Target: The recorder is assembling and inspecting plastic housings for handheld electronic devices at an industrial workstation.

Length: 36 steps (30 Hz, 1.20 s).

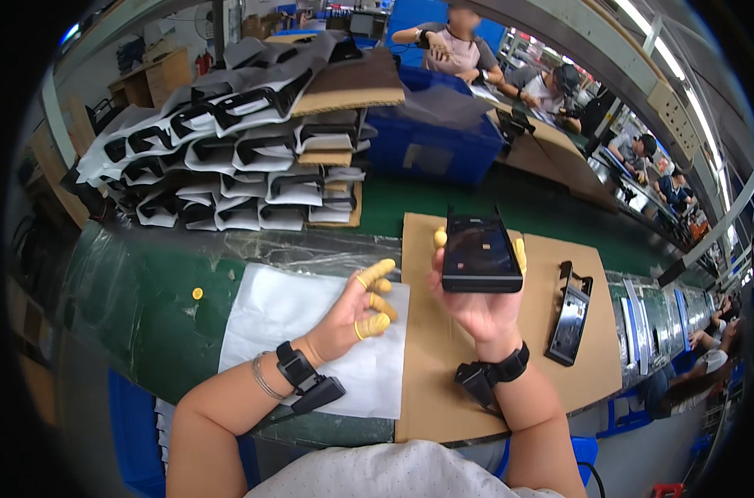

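Observation:
In my right hand (486,322) is a black rectangular plastic housing (479,256) with a dark, glossy recessed face. The palm lies under its near end, and fingertips with yellow finger cots show along both sides. My left hand (337,325) is open and holds nothing; its fingers, also in yellow cots, point toward the housing. Beneath it lies a white foam sheet (269,332). A brown cardboard sheet (433,390) lies below my right hand. On its right part rests a second black housing (569,324), an open frame shape with a glossy inside.
Stacked white foam sleeves (219,170) holding black parts stand at the back left, topped by cardboard (352,80). Behind the cardboard sheet is a blue bin (435,141). A small yellow ring (197,294) lies on the green mat (145,315). Other people work at the far right.

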{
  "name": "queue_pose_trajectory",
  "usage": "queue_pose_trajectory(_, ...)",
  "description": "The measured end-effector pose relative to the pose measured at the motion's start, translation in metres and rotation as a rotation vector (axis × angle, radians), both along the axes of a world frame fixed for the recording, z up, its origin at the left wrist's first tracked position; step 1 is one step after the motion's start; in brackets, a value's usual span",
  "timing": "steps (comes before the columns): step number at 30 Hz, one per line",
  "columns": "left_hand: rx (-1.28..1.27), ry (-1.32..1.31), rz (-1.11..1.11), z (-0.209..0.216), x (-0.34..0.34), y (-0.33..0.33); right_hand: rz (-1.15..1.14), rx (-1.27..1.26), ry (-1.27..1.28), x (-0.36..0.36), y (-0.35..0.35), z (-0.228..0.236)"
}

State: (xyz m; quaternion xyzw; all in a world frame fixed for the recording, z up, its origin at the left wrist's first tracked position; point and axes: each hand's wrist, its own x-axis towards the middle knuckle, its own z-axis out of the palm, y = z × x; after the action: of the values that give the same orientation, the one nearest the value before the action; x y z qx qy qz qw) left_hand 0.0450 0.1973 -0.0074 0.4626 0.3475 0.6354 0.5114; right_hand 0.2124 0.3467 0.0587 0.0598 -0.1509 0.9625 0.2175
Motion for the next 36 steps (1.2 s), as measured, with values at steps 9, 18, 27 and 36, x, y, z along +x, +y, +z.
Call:
queue_pose_trajectory(9,0.004,0.043,0.003,0.002,-0.003,0.001,0.032,0.128,-0.059,-0.002,-0.002,-0.001)
queue_pose_trajectory(18,0.025,0.031,0.001,-0.007,-0.001,0.007,-0.003,0.949,-0.580,0.012,-0.019,0.010)
queue_pose_trajectory(27,0.184,-0.030,-0.002,0.011,0.009,0.002,-0.191,1.656,-0.716,0.000,-0.045,0.008)
queue_pose_trajectory(36,0.063,-0.064,-0.069,0.023,0.005,0.003,-0.568,2.111,-0.878,-0.005,-0.073,0.016)
